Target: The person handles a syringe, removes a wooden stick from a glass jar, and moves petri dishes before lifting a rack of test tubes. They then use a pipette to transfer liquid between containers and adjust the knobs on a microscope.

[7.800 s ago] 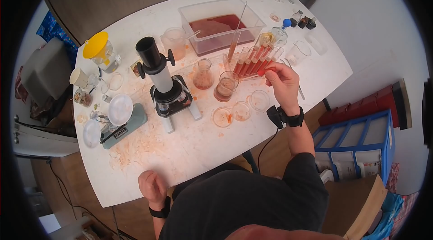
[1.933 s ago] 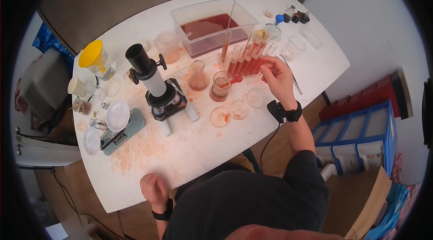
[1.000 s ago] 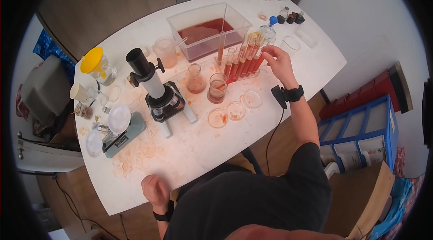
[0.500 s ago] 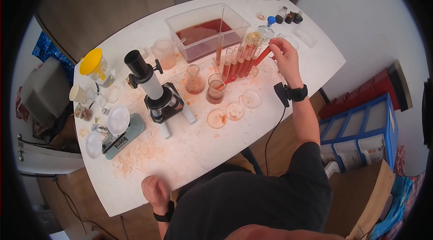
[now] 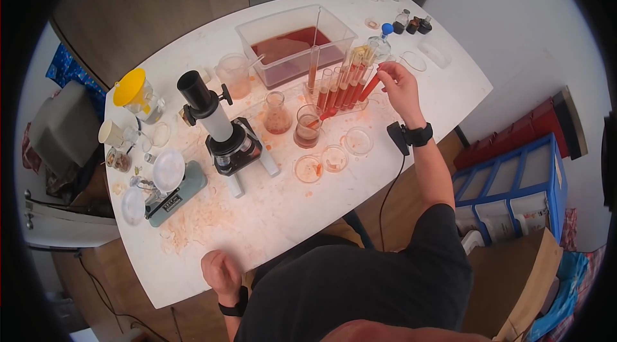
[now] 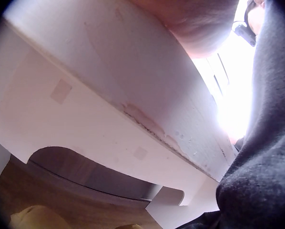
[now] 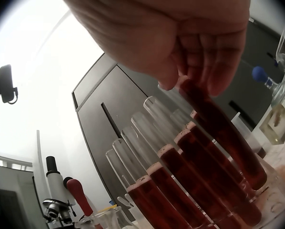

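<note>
My right hand (image 5: 402,91) pinches the top of a test tube (image 5: 371,87) filled with red liquid. In the right wrist view this tube (image 7: 223,133) leans at the end of the clear rack (image 5: 355,107), its lower end close over the base. Several other test tubes (image 7: 168,164) stand there, part full of the same red liquid under clear glass. A dropper with a red bulb (image 5: 329,112) leans in a small beaker (image 5: 306,137) left of the rack. My left hand (image 5: 222,272) rests at the table's front edge, fingers loosely curled, holding nothing.
A microscope (image 5: 222,126) stands mid-table, beside a conical flask (image 5: 277,117). Petri dishes (image 5: 358,141) lie in front of the rack. Behind it sits a plastic tub (image 5: 244,36) of red liquid. A balance scale (image 5: 177,194) and yellow funnel (image 5: 130,87) are at left.
Earlier my right hand held the red-bulbed dropper at the tubes; now it is in the beaker. The hand then took the end tube, drew it up and right, and has since lowered it leftward.
</note>
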Action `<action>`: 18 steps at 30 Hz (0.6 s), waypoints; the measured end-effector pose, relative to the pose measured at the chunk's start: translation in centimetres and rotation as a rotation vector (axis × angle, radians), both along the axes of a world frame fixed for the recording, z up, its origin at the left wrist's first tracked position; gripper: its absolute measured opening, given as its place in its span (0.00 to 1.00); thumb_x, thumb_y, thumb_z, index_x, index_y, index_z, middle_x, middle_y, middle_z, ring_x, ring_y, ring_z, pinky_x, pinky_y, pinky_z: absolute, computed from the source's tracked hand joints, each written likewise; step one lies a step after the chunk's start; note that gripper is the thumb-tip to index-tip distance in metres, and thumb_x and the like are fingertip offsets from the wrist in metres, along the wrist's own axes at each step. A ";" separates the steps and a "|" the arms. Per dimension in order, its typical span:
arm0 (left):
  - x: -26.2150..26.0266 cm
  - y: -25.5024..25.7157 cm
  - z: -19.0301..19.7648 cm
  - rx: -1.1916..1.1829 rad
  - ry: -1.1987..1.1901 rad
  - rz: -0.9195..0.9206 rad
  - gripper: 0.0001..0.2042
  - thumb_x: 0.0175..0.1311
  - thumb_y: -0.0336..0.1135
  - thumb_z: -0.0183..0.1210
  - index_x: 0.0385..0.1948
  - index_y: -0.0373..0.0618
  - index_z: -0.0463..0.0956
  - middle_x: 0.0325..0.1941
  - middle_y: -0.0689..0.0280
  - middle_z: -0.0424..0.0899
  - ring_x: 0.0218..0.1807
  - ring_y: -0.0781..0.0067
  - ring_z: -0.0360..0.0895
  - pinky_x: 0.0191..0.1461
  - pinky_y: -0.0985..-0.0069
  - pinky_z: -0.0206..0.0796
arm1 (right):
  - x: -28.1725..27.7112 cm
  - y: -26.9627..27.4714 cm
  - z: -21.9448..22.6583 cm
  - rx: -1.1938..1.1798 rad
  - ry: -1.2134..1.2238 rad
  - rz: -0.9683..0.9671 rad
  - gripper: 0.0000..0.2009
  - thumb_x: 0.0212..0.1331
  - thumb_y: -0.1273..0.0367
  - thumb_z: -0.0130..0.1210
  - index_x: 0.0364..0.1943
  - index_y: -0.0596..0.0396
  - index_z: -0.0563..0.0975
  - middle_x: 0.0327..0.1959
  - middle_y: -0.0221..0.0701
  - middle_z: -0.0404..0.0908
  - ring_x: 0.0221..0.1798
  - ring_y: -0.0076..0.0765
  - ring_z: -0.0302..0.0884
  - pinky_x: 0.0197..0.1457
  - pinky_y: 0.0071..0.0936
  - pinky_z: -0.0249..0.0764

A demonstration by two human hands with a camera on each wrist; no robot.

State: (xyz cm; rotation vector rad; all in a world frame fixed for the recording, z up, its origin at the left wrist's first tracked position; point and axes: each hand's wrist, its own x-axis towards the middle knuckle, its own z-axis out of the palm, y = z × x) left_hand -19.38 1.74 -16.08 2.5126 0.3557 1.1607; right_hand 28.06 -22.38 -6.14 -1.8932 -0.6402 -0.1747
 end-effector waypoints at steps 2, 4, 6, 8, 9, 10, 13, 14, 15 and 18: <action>0.0 0.0 0.0 0.001 -0.001 0.002 0.11 0.53 0.15 0.56 0.37 0.37 0.72 0.35 0.52 0.78 0.36 0.50 0.76 0.41 0.61 0.70 | 0.0 0.1 0.0 -0.047 -0.016 0.005 0.09 0.64 0.69 0.56 0.44 0.57 0.78 0.39 0.26 0.81 0.39 0.18 0.78 0.34 0.18 0.76; 0.0 0.0 0.0 -0.001 -0.002 0.003 0.11 0.53 0.15 0.56 0.37 0.37 0.72 0.35 0.53 0.78 0.36 0.50 0.76 0.41 0.61 0.70 | -0.2 0.3 0.0 -0.062 -0.058 0.001 0.09 0.64 0.70 0.56 0.45 0.58 0.78 0.37 0.26 0.81 0.38 0.17 0.77 0.34 0.18 0.76; 0.0 0.0 0.0 -0.004 0.000 0.003 0.11 0.53 0.15 0.56 0.37 0.37 0.72 0.34 0.53 0.78 0.35 0.50 0.76 0.41 0.61 0.70 | -0.2 0.4 -0.2 -0.093 -0.080 0.011 0.09 0.63 0.70 0.57 0.44 0.59 0.79 0.36 0.26 0.82 0.37 0.17 0.77 0.34 0.18 0.75; 0.1 0.0 0.1 -0.005 0.002 0.004 0.11 0.52 0.15 0.56 0.37 0.37 0.72 0.34 0.53 0.78 0.35 0.50 0.76 0.41 0.62 0.70 | -0.2 0.4 -0.4 -0.109 -0.101 0.015 0.09 0.62 0.71 0.57 0.44 0.59 0.79 0.34 0.26 0.82 0.36 0.17 0.77 0.35 0.18 0.76; 0.1 0.0 0.1 -0.005 0.003 0.004 0.11 0.52 0.15 0.56 0.37 0.37 0.72 0.34 0.53 0.78 0.35 0.50 0.76 0.40 0.62 0.70 | -0.2 0.4 -0.5 -0.110 -0.110 0.015 0.09 0.62 0.71 0.58 0.43 0.60 0.79 0.34 0.26 0.82 0.36 0.18 0.77 0.36 0.19 0.76; 0.1 0.0 0.1 -0.005 0.004 0.005 0.11 0.52 0.15 0.56 0.37 0.37 0.72 0.34 0.53 0.78 0.35 0.50 0.76 0.40 0.62 0.70 | -0.2 0.4 -0.6 -0.111 -0.120 0.014 0.09 0.61 0.72 0.58 0.43 0.60 0.79 0.34 0.27 0.83 0.36 0.19 0.78 0.37 0.20 0.76; 0.0 -0.1 0.1 -0.016 0.000 0.001 0.11 0.52 0.15 0.56 0.37 0.37 0.72 0.34 0.53 0.78 0.35 0.50 0.76 0.40 0.62 0.70 | 0.1 0.4 -1.2 -0.155 -0.180 0.004 0.11 0.58 0.70 0.61 0.43 0.60 0.80 0.34 0.36 0.84 0.35 0.31 0.81 0.40 0.26 0.76; 0.1 -0.1 0.1 -0.015 0.002 0.002 0.11 0.52 0.15 0.56 0.37 0.37 0.72 0.34 0.53 0.78 0.35 0.50 0.76 0.40 0.62 0.70 | 0.1 0.4 -1.2 -0.163 -0.183 0.004 0.11 0.58 0.70 0.61 0.43 0.60 0.80 0.34 0.37 0.84 0.35 0.31 0.81 0.40 0.27 0.76; 0.1 -0.1 0.1 -0.014 0.003 0.003 0.10 0.53 0.15 0.56 0.37 0.37 0.72 0.34 0.53 0.78 0.35 0.50 0.76 0.40 0.62 0.70 | 0.0 0.4 -1.2 -0.171 -0.186 0.004 0.11 0.58 0.70 0.61 0.43 0.60 0.80 0.34 0.37 0.84 0.34 0.32 0.81 0.40 0.27 0.76; 0.1 -0.1 0.0 -0.016 0.001 0.005 0.10 0.53 0.16 0.57 0.36 0.37 0.72 0.34 0.53 0.78 0.35 0.50 0.76 0.41 0.62 0.70 | 0.1 0.4 -1.0 -0.196 -0.187 0.007 0.11 0.58 0.70 0.61 0.43 0.60 0.80 0.34 0.37 0.84 0.34 0.32 0.81 0.40 0.27 0.76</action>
